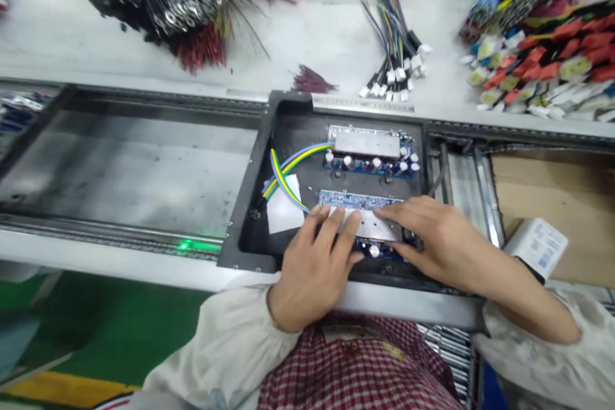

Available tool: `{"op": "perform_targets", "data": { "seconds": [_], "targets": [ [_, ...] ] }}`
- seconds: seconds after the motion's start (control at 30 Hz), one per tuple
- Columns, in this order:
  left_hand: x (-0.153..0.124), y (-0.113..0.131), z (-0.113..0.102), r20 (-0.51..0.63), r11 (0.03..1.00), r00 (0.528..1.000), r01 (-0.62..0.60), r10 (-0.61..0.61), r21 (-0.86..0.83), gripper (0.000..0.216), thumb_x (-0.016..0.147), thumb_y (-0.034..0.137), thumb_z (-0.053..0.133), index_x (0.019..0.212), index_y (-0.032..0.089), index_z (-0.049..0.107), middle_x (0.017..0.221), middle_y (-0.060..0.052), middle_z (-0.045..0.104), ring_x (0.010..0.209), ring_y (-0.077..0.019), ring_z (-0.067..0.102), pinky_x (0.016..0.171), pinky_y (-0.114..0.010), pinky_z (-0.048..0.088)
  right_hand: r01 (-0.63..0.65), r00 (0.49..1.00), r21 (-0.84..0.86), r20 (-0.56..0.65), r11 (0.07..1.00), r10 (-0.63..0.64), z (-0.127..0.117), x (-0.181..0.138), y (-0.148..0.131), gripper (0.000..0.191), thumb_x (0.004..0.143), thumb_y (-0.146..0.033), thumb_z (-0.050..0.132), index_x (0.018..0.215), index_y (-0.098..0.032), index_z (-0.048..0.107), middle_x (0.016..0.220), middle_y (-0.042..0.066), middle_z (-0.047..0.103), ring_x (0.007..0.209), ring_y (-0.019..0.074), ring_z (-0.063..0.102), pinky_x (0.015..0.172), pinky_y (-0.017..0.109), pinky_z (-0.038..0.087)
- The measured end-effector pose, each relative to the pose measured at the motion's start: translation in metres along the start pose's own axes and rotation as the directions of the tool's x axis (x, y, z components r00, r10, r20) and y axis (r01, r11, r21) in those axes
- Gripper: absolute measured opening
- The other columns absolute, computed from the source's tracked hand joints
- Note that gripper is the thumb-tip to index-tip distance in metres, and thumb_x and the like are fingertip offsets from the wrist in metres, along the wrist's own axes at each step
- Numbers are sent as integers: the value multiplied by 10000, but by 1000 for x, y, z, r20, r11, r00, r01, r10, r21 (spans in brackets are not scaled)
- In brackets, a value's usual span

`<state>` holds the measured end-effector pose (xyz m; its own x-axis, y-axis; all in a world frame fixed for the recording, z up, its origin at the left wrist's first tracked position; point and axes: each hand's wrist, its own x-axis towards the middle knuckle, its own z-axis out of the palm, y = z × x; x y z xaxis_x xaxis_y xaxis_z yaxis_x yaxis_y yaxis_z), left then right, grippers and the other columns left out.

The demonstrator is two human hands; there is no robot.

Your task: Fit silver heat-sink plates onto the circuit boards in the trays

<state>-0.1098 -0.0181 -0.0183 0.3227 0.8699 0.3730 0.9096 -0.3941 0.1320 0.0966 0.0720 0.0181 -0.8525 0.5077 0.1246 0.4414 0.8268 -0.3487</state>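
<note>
Black tray: circuit board under both hands

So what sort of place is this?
Most likely an electronics assembly line. The left hand and right hand rest on a circuit board in a black tray on a conveyor, and bundled wire harnesses lie on the shelf behind.

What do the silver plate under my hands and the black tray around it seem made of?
Silver plate: likely bare aluminium, going by its flat, dull grey sheen. Black tray: matte black, painted metal or plastic; its look leaves that open.
</note>
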Motion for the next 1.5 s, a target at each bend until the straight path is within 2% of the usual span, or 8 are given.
{"op": "perform_targets", "data": {
  "seconds": [0.17, 0.27, 0.53, 0.63, 0.97, 1.2, 1.33, 1.5],
  "targets": [
    [-4, -3, -1, 4, 1000, 1000, -4, 4, 19, 391, 928, 348, 482, 1243, 155, 608, 1202, -136, 591, 1117, -361, 490, 891, -474, 507, -191, 973, 41, -124, 981, 194, -29, -3, 34, 426, 929, -412, 541, 1251, -138, 589, 1194, 124, 668, 1084, 226, 639, 903, 375, 542],
    [-1, -7, -1, -33, 1000, 999, -23, 23, 3, 384, 948, 350, 428, 1212, 159, 632, 1149, -117, 626, 1085, -337, 507, 849, -445, 514, -495, 834, -75, -320, 865, 450, -52, 13, 74, 293, 919, -339, 533, 1074, -147, 691, 966, 111, 732, 824, 219, 694, 728, 358, 560],
    [12, -15, -11, -61, 997, 996, -69, 67, -23, 431, 998, 342, 286, 1139, 196, 666, 1068, -34, 690, 1020, -226, 563, 822, -328, 503, -377, 918, -265, 24, 888, 397, -60, 182, 104, 237, 887, -225, 569, 1042, -140, 727, 1044, 140, 721, 998, 248, 665, 853, 339, 489],
    [10, -18, -8, -84, 998, 995, -56, 53, -34, 436, 1005, 340, 265, 1140, 224, 663, 1080, -4, 694, 1041, -197, 567, 876, -308, 478, -370, 912, -301, 63, 879, 405, -52, 211, 116, 251, 878, -196, 556, 1049, -122, 724, 1074, 181, 705, 1012, 280, 661, 842, 361, 488],
    [-21, -76, -16, -81, 995, 992, -94, 96, 29, 341, 981, 311, 376, 1150, 234, 662, 1109, -7, 694, 1077, -216, 580, 891, -314, 449, -521, 840, -258, 15, 813, 543, -70, 79, 135, 308, 934, -243, 469, 1101, -111, 692, 1014, 107, 733, 900, 203, 684, 794, 282, 488],
    [-49, -161, -45, 78, 955, 957, -284, 278, 81, 624, 899, 213, 507, 1492, 218, 315, 1088, -107, 670, 1001, -283, 613, 836, -367, 477, -396, 842, -153, 332, 905, 424, 29, 45, 106, 237, 902, -212, 521, 1050, -132, 687, 1050, 116, 710, 941, 228, 663, 793, 305, 480],
    [-64, -192, -57, 90, 960, 961, -268, 261, 76, 647, 868, 190, 532, 1477, 291, 339, 1071, -99, 672, 938, -293, 639, 828, -401, 488, -201, 900, -44, 386, 979, 202, 93, 86, 85, 280, 906, -130, 456, 1129, -149, 624, 1154, 119, 638, 1027, 224, 596, 793, 308, 469],
    [-87, -210, -61, 146, 992, 984, -113, 104, 50, 661, 827, 234, 560, 1432, 424, 376, 1220, -52, 648, 999, -341, 647, 841, -475, 500, -8, 946, 47, 324, 999, -7, 126, 150, 64, 365, 973, -141, 252, 1197, -109, 539, 1309, 158, 515, 1182, 256, 462, 928, 378, 426]
  ]
}}
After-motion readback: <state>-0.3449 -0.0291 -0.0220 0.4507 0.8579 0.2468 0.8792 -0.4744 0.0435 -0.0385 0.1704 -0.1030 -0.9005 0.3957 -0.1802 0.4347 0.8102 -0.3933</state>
